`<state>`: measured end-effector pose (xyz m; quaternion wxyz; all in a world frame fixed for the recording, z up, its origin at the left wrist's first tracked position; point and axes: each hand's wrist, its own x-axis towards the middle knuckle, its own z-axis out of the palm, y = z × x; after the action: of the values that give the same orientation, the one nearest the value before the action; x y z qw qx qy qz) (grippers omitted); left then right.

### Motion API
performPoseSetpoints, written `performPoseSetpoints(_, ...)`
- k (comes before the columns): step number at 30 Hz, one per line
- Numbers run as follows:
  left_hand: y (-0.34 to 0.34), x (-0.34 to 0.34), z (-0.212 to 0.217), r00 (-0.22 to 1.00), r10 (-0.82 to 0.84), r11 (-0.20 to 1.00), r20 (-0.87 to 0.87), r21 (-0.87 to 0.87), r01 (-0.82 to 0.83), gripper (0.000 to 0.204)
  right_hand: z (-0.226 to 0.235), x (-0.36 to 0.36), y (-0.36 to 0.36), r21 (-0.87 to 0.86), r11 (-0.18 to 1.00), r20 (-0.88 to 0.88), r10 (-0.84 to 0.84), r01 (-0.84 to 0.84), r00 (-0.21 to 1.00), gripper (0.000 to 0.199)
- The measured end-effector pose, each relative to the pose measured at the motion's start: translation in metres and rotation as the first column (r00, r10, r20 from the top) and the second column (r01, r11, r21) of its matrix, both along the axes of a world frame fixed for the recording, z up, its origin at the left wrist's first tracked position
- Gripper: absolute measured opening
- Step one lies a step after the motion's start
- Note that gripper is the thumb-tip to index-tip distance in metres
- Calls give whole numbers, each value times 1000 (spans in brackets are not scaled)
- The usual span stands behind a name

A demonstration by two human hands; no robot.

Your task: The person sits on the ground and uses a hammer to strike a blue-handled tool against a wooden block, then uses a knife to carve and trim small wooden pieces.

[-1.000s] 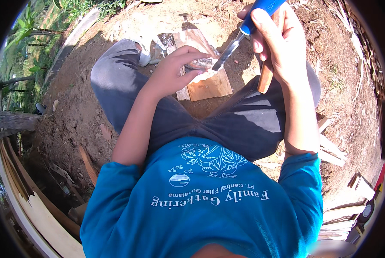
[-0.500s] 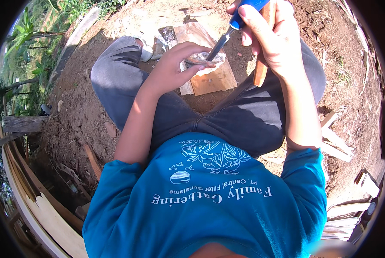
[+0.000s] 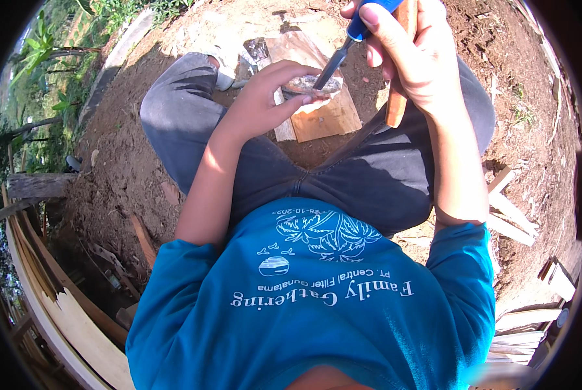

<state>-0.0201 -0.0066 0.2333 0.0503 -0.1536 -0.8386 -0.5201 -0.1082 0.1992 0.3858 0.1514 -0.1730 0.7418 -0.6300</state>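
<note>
Left hand (image 3: 265, 97) gripping rough piece (image 3: 331, 86) between thumb and fingers, apparently steadying it above wooden board (image 3: 330, 123). Right hand (image 3: 424, 68) closed around blue-handled chisel (image 3: 345, 50), blade slanting, tip at piece, seemingly for control; same hand grips wooden handle (image 3: 397, 107), upper end out of view. Board lies on bare soil (image 3: 119, 140) between bent legs. Setting outdoors: greenery (image 3: 44, 49) upper left, planks (image 3: 83, 331) lower left.

Chisel handle (image 3: 358, 28): bright blue
Wooden handle (image 3: 395, 110): orange-brown
Held piece (image 3: 332, 87): mottled whitish-grey
Board (image 3: 327, 123): tan
Shirt (image 3: 330, 325): blue, white print
Trousers (image 3: 265, 166): dark grey
</note>
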Motion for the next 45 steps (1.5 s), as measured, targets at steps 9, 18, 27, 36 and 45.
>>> performPoseSetpoints(9,1,1,4,1000,4,1000,8,9,-4,39,5,0,-2,-17,1000,35,-2,3,999,25)
performPoseSetpoints(18,3,-1,4,1000,2,1000,12,17,-3,39,-5,-4,-2,-104,992,-12,64,-65,998,25)
performPoseSetpoints(27,1,-1,8,1000,-15,1000,27,12,15,39,-5,-14,-2,-25,999,-4,45,-45,999,20)
performPoseSetpoints(36,1,-3,2,999,-11,1000,31,16,10,41,-6,-17,2,29,999,-46,19,-18,999,20)
performPoseSetpoints(45,2,-4,5,998,-21,999,53,31,20,40,-11,-15,6,-44,997,-100,62,-66,993,26)
